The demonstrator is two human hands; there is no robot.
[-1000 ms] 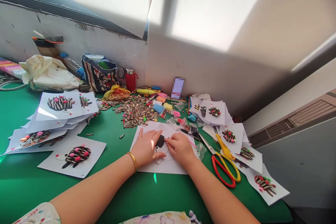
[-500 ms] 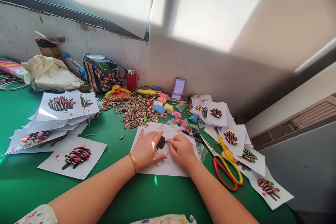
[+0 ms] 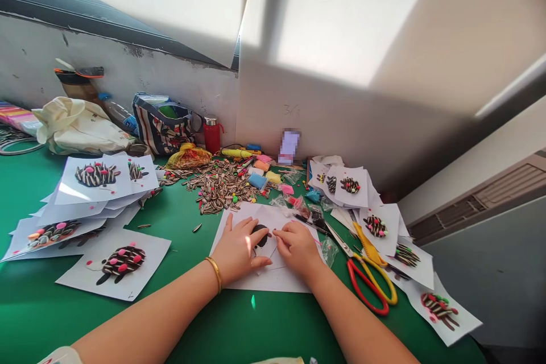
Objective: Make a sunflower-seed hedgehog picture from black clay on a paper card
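White paper (image 3: 290, 278) lies on the green table beneath both hands. On it sits a flattened black clay shape (image 3: 261, 237), partly covered by my fingers. My left hand (image 3: 241, 247), with a gold bangle at the wrist, rests flat with fingers spread, holding the paper down and touching the black shape's left side. Just right of the shape, my right hand (image 3: 298, 247) has thumb and forefinger pinched together. A tiny dark bit shows by its fingertips; whether it is held or part of the shape I cannot tell.
A heap of striped sunflower seeds (image 3: 222, 185) lies beyond the paper, beside colored clay packets (image 3: 258, 181). Red-and-yellow scissors (image 3: 367, 278) lie to the right. Finished seed-and-clay hedgehog cards (image 3: 121, 261) are stacked left, more cards (image 3: 377, 226) right. A red bottle (image 3: 211, 136) stands behind.
The view has shifted slightly. My right fingertips stay pinched close to the black shape, and my left hand remains flat on the paper with its forefinger now reaching over more of the shape.
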